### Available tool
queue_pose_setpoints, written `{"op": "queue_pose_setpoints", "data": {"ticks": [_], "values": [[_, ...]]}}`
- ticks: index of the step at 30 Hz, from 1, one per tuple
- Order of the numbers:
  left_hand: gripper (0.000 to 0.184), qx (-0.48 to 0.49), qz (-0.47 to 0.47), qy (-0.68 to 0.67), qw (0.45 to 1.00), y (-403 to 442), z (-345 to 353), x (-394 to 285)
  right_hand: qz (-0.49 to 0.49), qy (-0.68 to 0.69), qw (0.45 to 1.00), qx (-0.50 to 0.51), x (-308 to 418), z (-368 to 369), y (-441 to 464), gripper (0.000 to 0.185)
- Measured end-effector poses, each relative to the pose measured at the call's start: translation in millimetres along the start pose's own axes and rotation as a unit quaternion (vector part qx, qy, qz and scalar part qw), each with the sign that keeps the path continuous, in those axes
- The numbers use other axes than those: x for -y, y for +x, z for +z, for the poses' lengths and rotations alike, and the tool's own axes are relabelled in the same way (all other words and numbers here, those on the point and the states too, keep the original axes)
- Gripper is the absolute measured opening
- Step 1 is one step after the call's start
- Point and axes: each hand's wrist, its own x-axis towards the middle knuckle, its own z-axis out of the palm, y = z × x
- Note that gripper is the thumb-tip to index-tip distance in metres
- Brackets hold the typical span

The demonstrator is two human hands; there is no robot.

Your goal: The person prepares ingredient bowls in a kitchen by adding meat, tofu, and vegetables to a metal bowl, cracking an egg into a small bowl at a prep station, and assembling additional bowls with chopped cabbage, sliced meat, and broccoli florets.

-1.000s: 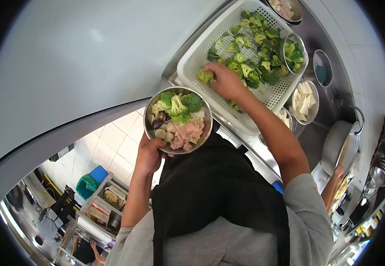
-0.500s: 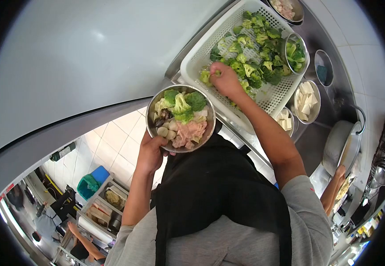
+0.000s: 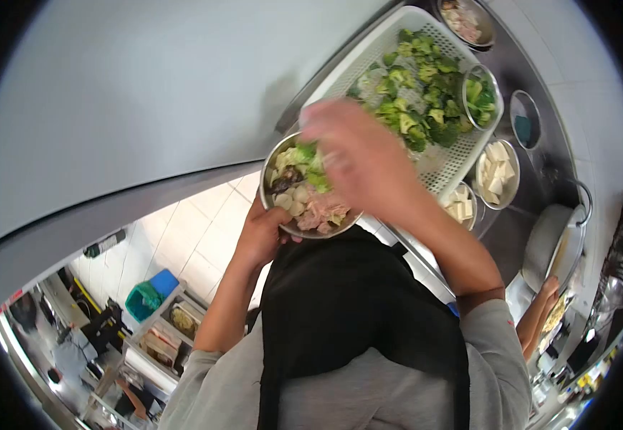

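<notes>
My left hand (image 3: 262,233) grips the rim of a metal bowl (image 3: 334,231), its thumb over the edge. In the bowl lie pale pink meat slices (image 3: 320,209), round whitish pieces (image 3: 291,201), dark mushroom-like pieces (image 3: 287,179) and leafy greens. Over the bowl's right side passes my right hand (image 3: 361,158), smeared by motion. Its fingers are too blurred to read, and it hides part of the bowl's contents. Beyond it, a white perforated basket (image 3: 437,169) holds many broccoli florets (image 3: 426,86). A small metal bowl (image 3: 479,99) of greens stands in the basket's right end.
Two bowls of white tofu-like blocks (image 3: 497,175) (image 3: 460,209) stand right of the basket. A bowl with meat (image 3: 462,21) is behind. Near the wall is a bowl with something blue-green (image 3: 523,129). Another person's hand (image 3: 549,288) touches a large pot (image 3: 546,240).
My right hand has moved left from the basket to over the bowl. The bowl, in my left hand, has shifted slightly right. The broccoli seen on top of it is now mostly hidden.
</notes>
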Motion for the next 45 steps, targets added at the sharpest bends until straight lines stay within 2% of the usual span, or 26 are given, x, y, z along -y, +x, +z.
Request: {"op": "queue_pose_setpoints", "data": {"ticks": [1,2,3,5,7,8,10,12,14,17,19,22,25,28,31,34,37,39,41,43,45], "values": [[0.067,0.008,-0.005,0.004,1.0,3.6,2.8,1.1,-0.04,-0.032,0.997,0.056,4.6,8.5,-1.0,0.03],[0.062,-0.002,-0.009,0.017,1.0,8.3,7.5,4.5,-0.077,-0.064,0.988,0.114,3.9,17.1,-5.5,0.03],[0.054,-0.009,0.001,0.024,1.0,10.3,10.6,5.8,-0.079,-0.075,0.988,0.105,6.1,24.4,-9.8,0.03],[0.049,-0.009,0.011,0.005,1.0,13.0,13.0,6.7,-0.085,-0.095,0.988,0.09,7.0,30.4,-16.5,0.03],[0.047,-0.002,-0.003,0.007,1.0,9.0,7.3,2.4,-0.039,-0.085,0.995,0.042,-3.6,2.4,-10.6,0.028],[0.047,-0.012,-0.009,0.008,1.0,7.1,1.4,6.1,-0.015,-0.065,0.998,0.016,-9.9,-5.6,-8.9,0.027],[0.048,-0.041,-0.012,0.007,0.999,3.0,-13.1,11.2,0.116,-0.076,0.989,-0.052,-55.2,-33.1,-12.6,0.023],[0.049,-0.061,-0.007,-0.004,0.998,-3.7,-20.1,16.1,0.277,-0.07,0.957,-0.049,-113.3,-50.8,-22.3,0.027],[0.051,-0.07,-0.013,-0.012,0.997,-11.0,-24.1,17.4,0.329,-0.106,0.938,-0.031,-163.3,-39.0,-47.6,0.033],[0.053,-0.083,-0.026,-0.02,0.996,-15.0,-30.7,23.8,0.333,-0.029,0.935,0.116,-167.0,1.1,-58.7,0.042],[0.053,-0.089,-0.035,-0.014,0.995,-14.9,-27.4,22.8,0.232,-0.072,0.96,0.138,-169.5,50.5,-65.8,0.043],[0.052,-0.088,-0.037,-0.014,0.995,-13.5,-21.6,23.1,0.18,-0.1,0.97,0.131,-171.7,92.8,-65.9,0.04],[0.052,-0.082,-0.039,-0.02,0.996,-14.3,-19.6,22.5,0.234,-0.043,0.959,0.152,-153.7,69.3,-62.7,0.037],[0.052,-0.078,-0.033,-0.027,0.996,-11.4,-21.3,23.0,0.281,-0.145,0.943,0.102,-140.6,41.3,-57.1,0.037],[0.053,-0.071,-0.034,-0.019,0.997,-8.1,-22.3,24.6,0.217,-0.274,0.925,0.146,-161.6,57.0,-60.0,0.032],[0.053,-0.06,-0.038,0.0,0.998,-1.9,-20.3,20.2,0.203,-0.253,0.936,0.137,-168.9,71.7,-59.9,0.032],[0.053,-0.05,-0.037,0.0,0.998,-2.1,-16.1,13.0,0.256,-0.185,0.946,0.073,-146.5,46.8,-53.8,0.035],[0.052,-0.052,-0.045,-0.006,0.998,-4.0,-14.0,8.7,0.24,-0.233,0.942,-0.037,-157.5,22.1,-48.9,0.037],[0.051,-0.05,-0.039,-0.005,0.998,-2.0,-17.0,10.7,0.318,-0.222,0.92,-0.062,-185.3,-9.5,-35.7,0.034],[0.049,-0.047,-0.036,-0.008,0.998,0.6,-18.9,9.9,0.304,-0.175,0.934,-0.073,-231.9,-34.1,-34.4,0.033],[0.048,-0.041,-0.04,-0.015,0.998,2.2,-18.8,7.3,0.34,-0.138,0.93,0.001,-252.8,-30.1,-25.5,0.033]]}}
